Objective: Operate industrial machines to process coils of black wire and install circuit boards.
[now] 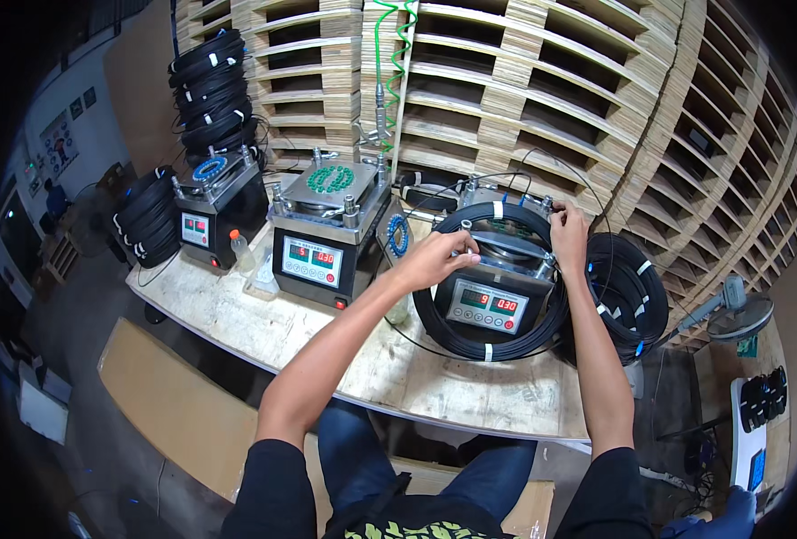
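Note:
A coil of black cable (428, 314), tied with white bands, stands upright around the front of the right-hand polishing machine (459, 304), whose lit red and green display shows through the ring. My left hand (441, 259) is closed beside a metal corner post at the machine's front left; whatever its fingers pinch is too small to make out. Over the machine's back right corner, my right hand (568, 232) has bent fingers pressed together near a metal knob. What they grip, if anything, is hidden. Thin black cables run across the machine's top plate.
Two more polishing machines (304, 286) (199, 250) stand to the left on the wooden table (407, 382). Black cable coils (627, 296) lie at the right, others are stacked (210, 85) at the far left. Small bottles (241, 251) sit between machines. Wooden pallets (542, 81) rise behind.

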### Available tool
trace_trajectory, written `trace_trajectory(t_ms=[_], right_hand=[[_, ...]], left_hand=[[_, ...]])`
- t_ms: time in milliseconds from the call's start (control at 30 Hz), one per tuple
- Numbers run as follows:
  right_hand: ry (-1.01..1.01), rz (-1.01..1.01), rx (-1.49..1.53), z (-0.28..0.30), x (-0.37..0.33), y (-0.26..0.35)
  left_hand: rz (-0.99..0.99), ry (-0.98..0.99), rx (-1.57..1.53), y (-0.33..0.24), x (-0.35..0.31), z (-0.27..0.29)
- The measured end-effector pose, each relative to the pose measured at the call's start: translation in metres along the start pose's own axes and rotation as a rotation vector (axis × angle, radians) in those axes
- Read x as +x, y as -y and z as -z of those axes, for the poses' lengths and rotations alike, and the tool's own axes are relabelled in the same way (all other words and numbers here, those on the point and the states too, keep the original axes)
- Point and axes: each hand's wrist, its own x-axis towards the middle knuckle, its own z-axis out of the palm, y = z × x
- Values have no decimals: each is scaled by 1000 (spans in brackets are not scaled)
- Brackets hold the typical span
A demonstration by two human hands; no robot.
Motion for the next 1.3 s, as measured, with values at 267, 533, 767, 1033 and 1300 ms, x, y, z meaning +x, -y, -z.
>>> trace_trajectory(t_ms=[267, 533, 767, 1033, 1300], right_hand=[[-130, -22, -29, 27, -36, 5], [19, -204, 115, 51, -95, 3], [-29, -84, 312, 55, -111, 3], [-57, -151, 429, 32, -130, 37], [-186, -86, 199, 18, -124, 48]], left_hand=[[29, -256, 209, -16, 8, -14], [-86, -316, 406, 15, 16, 3], [57, -216, 156, 25, 18, 0], [68, -277, 149, 20, 19, -4], [19, -387, 233, 20, 19, -12]])
